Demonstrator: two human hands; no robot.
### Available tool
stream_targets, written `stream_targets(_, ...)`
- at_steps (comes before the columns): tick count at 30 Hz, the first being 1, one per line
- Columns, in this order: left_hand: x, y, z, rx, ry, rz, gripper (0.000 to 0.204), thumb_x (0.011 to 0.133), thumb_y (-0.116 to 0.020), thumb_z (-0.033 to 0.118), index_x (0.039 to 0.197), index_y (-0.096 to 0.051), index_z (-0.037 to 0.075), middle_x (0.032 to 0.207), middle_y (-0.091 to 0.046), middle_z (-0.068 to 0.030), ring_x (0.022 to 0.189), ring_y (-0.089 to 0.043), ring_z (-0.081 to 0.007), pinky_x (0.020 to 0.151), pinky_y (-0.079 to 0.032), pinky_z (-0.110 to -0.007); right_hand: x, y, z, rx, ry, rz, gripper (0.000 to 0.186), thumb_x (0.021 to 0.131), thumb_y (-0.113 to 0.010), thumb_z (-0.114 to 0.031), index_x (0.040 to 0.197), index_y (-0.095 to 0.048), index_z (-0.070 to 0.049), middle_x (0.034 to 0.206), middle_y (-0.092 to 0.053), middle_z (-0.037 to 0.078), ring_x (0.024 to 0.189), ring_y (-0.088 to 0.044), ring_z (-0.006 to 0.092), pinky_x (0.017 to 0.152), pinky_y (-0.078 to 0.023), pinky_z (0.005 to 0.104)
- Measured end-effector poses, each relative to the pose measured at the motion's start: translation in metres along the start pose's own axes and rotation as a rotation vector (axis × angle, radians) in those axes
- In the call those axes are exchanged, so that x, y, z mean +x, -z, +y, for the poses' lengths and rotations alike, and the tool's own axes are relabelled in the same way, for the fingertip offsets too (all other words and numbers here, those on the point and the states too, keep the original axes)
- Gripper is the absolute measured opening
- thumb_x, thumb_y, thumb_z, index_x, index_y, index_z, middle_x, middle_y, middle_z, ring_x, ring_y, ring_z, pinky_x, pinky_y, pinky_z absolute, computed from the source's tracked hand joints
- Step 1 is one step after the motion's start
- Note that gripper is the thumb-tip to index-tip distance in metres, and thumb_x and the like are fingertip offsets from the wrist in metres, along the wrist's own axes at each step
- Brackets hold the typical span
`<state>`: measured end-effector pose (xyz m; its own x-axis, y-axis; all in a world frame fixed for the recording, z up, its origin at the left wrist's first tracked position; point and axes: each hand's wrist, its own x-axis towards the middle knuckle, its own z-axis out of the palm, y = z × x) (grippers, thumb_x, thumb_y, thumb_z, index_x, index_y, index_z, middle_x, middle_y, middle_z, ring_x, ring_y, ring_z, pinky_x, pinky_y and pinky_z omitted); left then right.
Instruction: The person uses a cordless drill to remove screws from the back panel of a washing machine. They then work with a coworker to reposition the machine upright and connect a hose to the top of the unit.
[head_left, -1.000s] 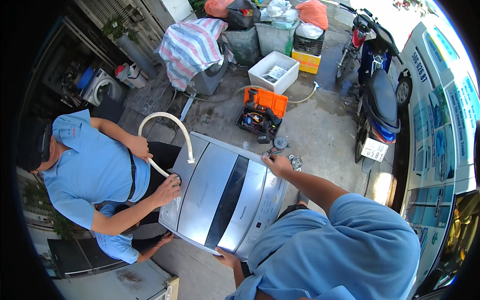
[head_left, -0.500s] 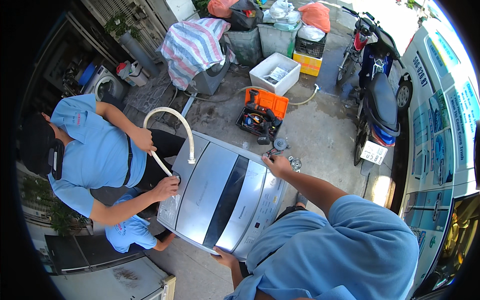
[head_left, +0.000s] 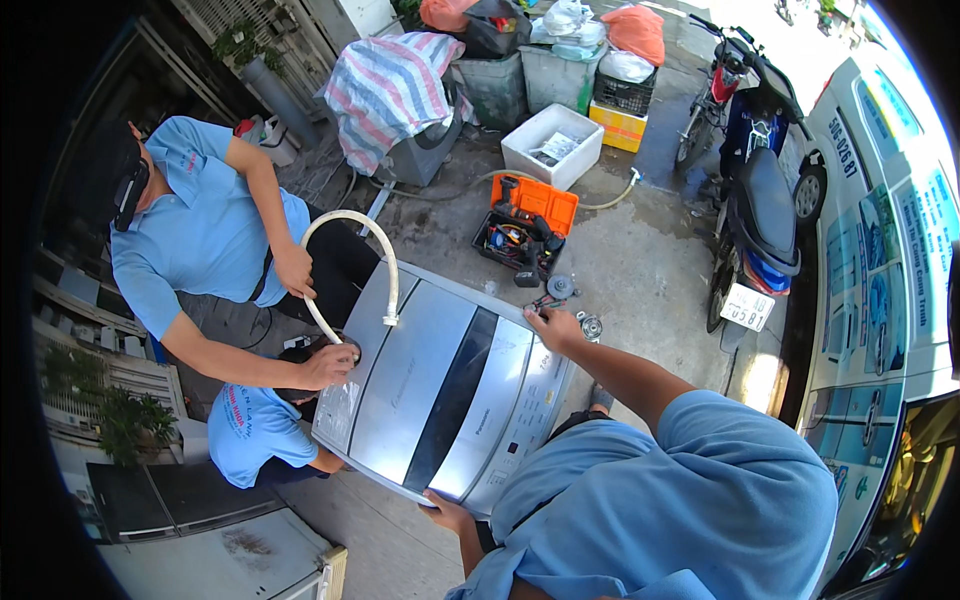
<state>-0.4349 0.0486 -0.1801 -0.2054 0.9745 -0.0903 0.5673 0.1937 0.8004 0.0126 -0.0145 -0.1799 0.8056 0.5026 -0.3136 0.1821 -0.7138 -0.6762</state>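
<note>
A silver top-loading washing machine (head_left: 410, 365) stands before me, its dark window strip across the lid. My left hand (head_left: 448, 513) grips its lower edge, the thumb on top and the other fingers partly hidden under the rim. At the upper corner, my right hand (head_left: 555, 330) is closed over the edge beside the control panel. Across the machine, a standing person in a blue shirt (head_left: 215, 215) holds a looped cream hose (head_left: 358, 216); one of that person's hands presses at the far top edge. A second person (head_left: 255, 430) crouches by the machine's far side, hands mostly hidden.
An orange toolbox (head_left: 535, 215) with tools stands open on the concrete, near a white foam box (head_left: 551, 147). Small metal parts (head_left: 590, 326) lie beside my right hand. Behind are bins (head_left: 560, 80) with bags. A motorbike (head_left: 755, 200) and a van (head_left: 880, 270) stand right.
The standing person has shifted right and leans more over the machine, the hose moving slightly right with them. The crouching person's head has come further into view. My hands stay on the machine.
</note>
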Motion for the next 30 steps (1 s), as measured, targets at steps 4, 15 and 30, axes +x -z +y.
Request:
stream_targets(4,-0.001,0.001,0.002,-0.01,-0.034,-0.009,0.08,0.099,-0.047,0.056,0.142,-0.038,-0.011,0.138,-0.047,-0.0317,0.122,-0.052,-0.0405,0.104,-0.042,-0.042,0.002,-0.003,0.003,-0.004,0.009,0.003,0.078,0.091,-0.039,-0.069,0.107,-0.07,0.001,0.098,-0.068,0.028,0.097,-0.066,0.0421,0.087,-0.05,0.0478)
stream_targets(15,0.0,-0.001,-0.001,-0.088,-0.046,-0.004,0.077,0.099,-0.048,0.053,0.141,-0.038,-0.011,0.136,-0.049,-0.0309,0.121,-0.053,-0.0389,0.103,-0.042,-0.042,-0.002,0.001,-0.002,0.0,-0.002,-0.001,0.077,0.091,-0.041,-0.069,0.111,-0.069,0.0,0.1,-0.068,0.028,0.1,-0.065,0.0424,0.089,-0.05,0.0473)
stream_targets(30,0.008,-0.007,-0.018,-0.181,-0.001,-0.001,0.072,0.099,-0.052,0.05,0.14,-0.041,-0.009,0.132,-0.053,-0.0262,0.116,-0.055,-0.0328,0.101,-0.043,-0.039,0.004,-0.001,0.001,0.008,-0.009,-0.024,0.078,0.09,-0.042,-0.07,0.115,-0.068,0.0,0.104,-0.067,0.03,0.102,-0.065,0.0426,0.093,-0.049,0.0469)
